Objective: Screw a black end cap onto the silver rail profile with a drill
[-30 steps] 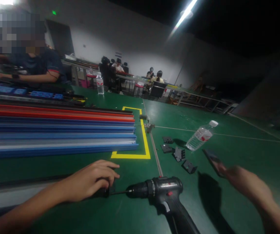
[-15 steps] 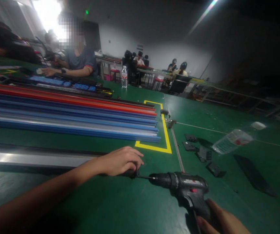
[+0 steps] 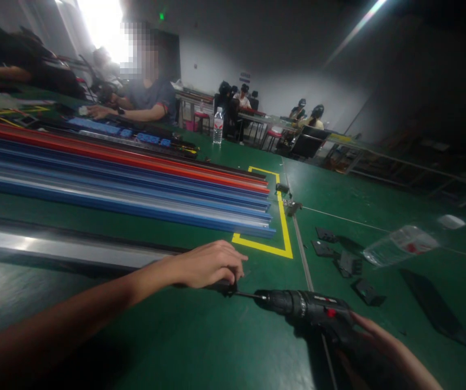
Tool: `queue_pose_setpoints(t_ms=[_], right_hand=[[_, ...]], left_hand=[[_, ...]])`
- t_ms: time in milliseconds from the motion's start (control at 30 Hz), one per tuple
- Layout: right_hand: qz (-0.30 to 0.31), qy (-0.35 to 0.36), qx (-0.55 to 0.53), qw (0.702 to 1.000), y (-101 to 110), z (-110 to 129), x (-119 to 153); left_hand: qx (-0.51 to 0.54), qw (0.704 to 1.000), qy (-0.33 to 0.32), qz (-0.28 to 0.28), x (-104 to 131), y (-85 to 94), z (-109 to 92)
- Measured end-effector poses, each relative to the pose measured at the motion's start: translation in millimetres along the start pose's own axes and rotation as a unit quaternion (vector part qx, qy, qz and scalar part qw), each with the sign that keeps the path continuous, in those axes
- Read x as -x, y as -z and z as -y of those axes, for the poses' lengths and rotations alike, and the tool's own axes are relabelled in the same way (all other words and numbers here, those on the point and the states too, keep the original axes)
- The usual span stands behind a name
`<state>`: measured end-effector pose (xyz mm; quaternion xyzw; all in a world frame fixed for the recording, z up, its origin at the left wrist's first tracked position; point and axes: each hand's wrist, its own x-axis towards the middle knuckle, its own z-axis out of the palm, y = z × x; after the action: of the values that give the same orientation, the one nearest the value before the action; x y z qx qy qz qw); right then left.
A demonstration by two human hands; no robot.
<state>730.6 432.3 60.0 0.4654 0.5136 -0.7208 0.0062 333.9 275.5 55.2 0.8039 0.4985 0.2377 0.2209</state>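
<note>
My left hand [image 3: 212,264] is closed over the near end of a long silver-and-black metal profile [image 3: 95,249] lying on the green table. A dark end piece [image 3: 228,288] shows just under its fingers. In my right hand [image 3: 387,346], at the lower right, is a black cordless drill [image 3: 318,309] with a red switch. Its thin bit points left and its tip meets the dark end piece beside my left fingers. The drill's handle hides part of my right fingers.
Beyond the profile lie blue rails [image 3: 176,206] and red rails [image 3: 168,165] inside yellow tape [image 3: 265,250]. Several black brackets [image 3: 349,264], a tilted water bottle [image 3: 401,246] and a flat black piece [image 3: 436,306] lie at the right. A co-worker [image 3: 147,105] sits across the table.
The view has shifted slightly, so most things sit a little further right. The drill has turned, its handle swinging right and up. The bit stays at the end piece and my left hand keeps its hold.
</note>
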Motion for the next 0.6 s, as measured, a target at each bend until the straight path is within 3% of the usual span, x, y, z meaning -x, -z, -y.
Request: queue_pose_setpoints(t_ms=[100, 167, 600], right_hand=[[0.112, -0.142, -0.122, 0.976, -15.8, -4.0, -5.5], [0.164, -0.185, -0.157, 0.956, -21.2, -7.4, -6.9], [0.253, -0.089, -0.215, 0.939, -17.1, -12.1, -2.3]], left_hand=[[0.004, 1.000, -0.009, 0.004, -0.4, 0.9, -0.3], [0.004, 1.000, -0.012, 0.005, -0.7, 0.3, 0.9], [0.015, 1.000, -0.022, -0.014, 0.1, -2.9, 2.0]])
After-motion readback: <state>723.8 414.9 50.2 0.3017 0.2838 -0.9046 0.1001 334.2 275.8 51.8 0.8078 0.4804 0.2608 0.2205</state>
